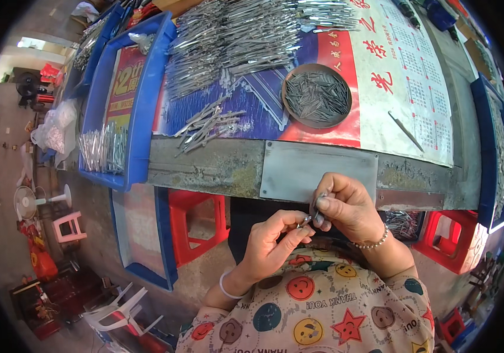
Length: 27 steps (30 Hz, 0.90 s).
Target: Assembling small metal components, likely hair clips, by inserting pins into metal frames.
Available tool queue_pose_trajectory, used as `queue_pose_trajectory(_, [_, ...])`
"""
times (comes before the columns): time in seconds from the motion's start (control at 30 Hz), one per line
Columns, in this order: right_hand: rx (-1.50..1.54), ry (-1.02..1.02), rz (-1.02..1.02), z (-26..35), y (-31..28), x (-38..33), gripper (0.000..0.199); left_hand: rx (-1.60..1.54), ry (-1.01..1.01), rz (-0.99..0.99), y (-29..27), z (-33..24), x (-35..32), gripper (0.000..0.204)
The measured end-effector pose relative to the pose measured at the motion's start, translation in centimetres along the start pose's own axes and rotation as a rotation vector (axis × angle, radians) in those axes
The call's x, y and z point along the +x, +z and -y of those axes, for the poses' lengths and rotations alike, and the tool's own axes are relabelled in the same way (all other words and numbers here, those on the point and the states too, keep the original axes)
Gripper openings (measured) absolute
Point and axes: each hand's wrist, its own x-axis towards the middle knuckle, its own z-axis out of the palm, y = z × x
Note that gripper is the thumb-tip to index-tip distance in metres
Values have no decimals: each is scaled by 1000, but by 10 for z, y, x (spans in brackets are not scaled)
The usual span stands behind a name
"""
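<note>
Small metal piece [306, 220]: it is sitting between the two hands, just in front of the person's chest and below the tabletop edge, being held close to the body, likely so the fine work stays steady and in view.
Left hand [269, 244]: its fingers [296, 233] are pinching the piece from below at the tips, thumb and forefinger pressed together on it.
Right hand [346, 206]: it is curling over from above, its fingers [322, 204] closing on what looks like a thin metal part touching the same piece; the exact part is too small to tell.
Metal plate [318, 169]: it is lying flat at the near edge of the tabletop [217, 167], just beyond the hands, probably serving as a hard working surface.
Round dish of pins [316, 96]: it is standing farther back, within reach of the right hand.
Loose metal rods [208, 125]: they are lying in a small heap left of the dish, with a far larger pile [234, 41] spread behind.
Blue tray [124, 100]: it is resting at the left, holding more bundled rods apart from the rest.
Red stools [196, 226]: they are standing under the tabletop.
</note>
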Motion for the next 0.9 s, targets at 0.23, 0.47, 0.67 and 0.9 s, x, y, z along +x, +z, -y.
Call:
queue_pose_trajectory(0.23, [-106,24,26,2,3,2,13,14,-79,79,-10,1,-3,18])
queue_pose_trajectory(0.47, [-164,43,12,2,7,5,14,39,-28,87,-14,2,-3,15])
queue_pose_trajectory(0.67, [-370,-12,-30,0,13,1,17,148,-5,33,-12,-3,-6,14])
queue_pose_trajectory(0.9, [-805,-303,-67,-8,15,-8,16,363,140,-39,-8,0,-11,15])
